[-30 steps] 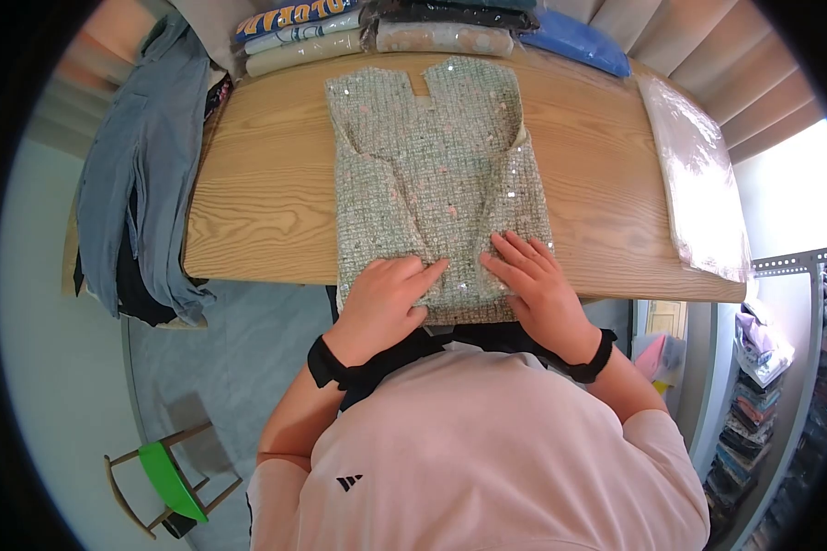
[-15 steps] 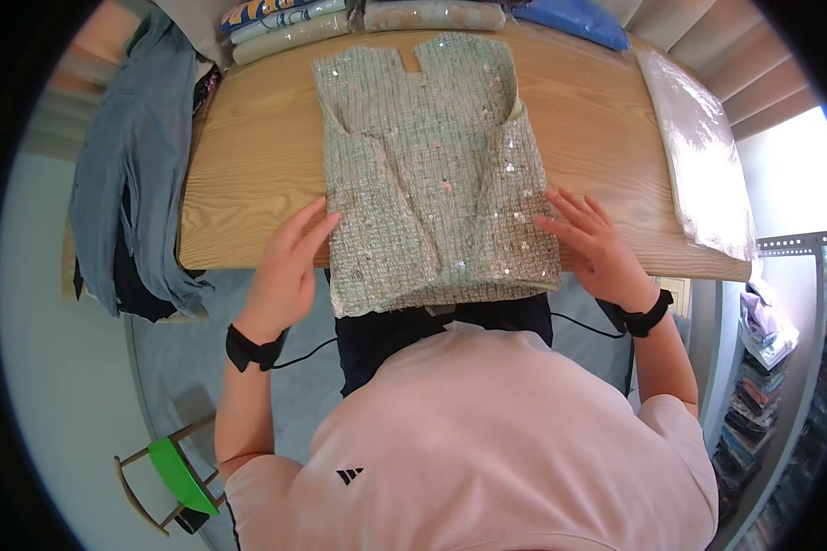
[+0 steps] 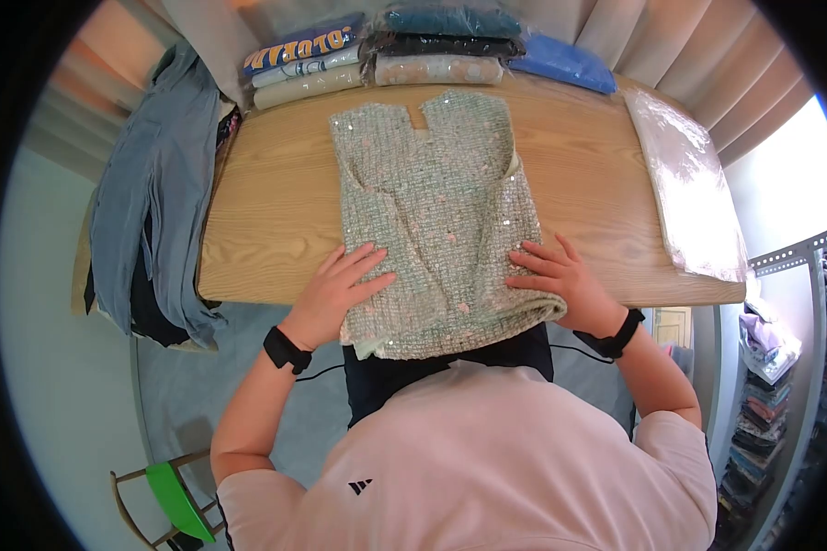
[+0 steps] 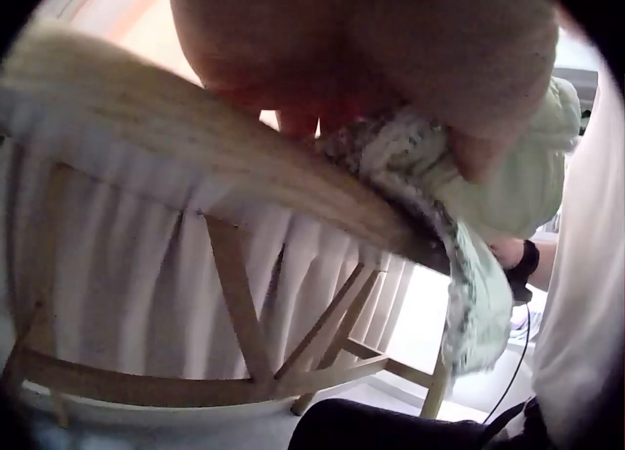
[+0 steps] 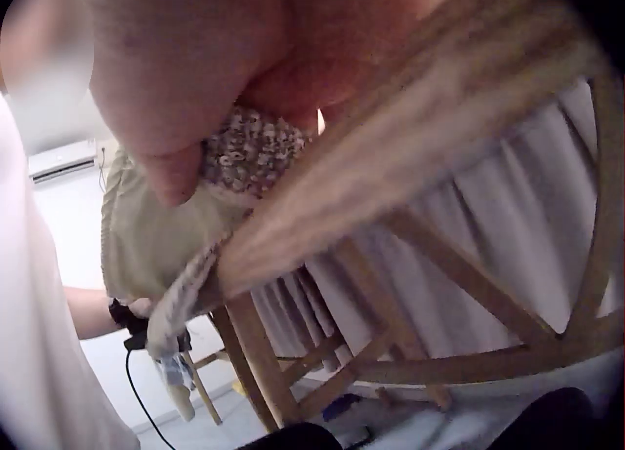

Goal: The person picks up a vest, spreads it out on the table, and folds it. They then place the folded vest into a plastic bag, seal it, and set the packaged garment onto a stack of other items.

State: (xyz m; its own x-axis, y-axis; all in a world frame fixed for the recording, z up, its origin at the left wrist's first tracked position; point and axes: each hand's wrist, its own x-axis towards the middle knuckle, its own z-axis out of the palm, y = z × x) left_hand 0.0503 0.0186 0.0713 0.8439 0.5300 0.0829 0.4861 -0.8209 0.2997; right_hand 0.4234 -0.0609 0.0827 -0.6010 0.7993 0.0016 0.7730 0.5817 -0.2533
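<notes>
A pale green tweed top [image 3: 427, 211] with sequins lies on the wooden table, its sides folded inward along slanting edges. Its lower end overhangs the front edge, and pale green lining [image 4: 483, 294] shows underneath in the left wrist view. On the lower left side rests my left hand [image 3: 335, 298], its fingers spread over the fabric. Opposite, my right hand [image 3: 574, 289] lies on the lower right side with extended fingers. Beside that hand, the bottom right corner of the top bulges up. The right wrist view shows the right thumb [image 5: 174, 177] at the overhanging cloth.
Bagged folded clothes [image 3: 441, 69] are stacked along the back of the wooden table [image 3: 266, 230]. Clear plastic bags [image 3: 694, 197] lie at the right end. Jeans [image 3: 152, 193] hang over the left end. A chair with a green back [image 3: 179, 500] stands on the floor at left.
Both hands moved outward off the middle of the lower part to the top's sides, then came onto its lower sides. The top's lower end has shifted toward my body.
</notes>
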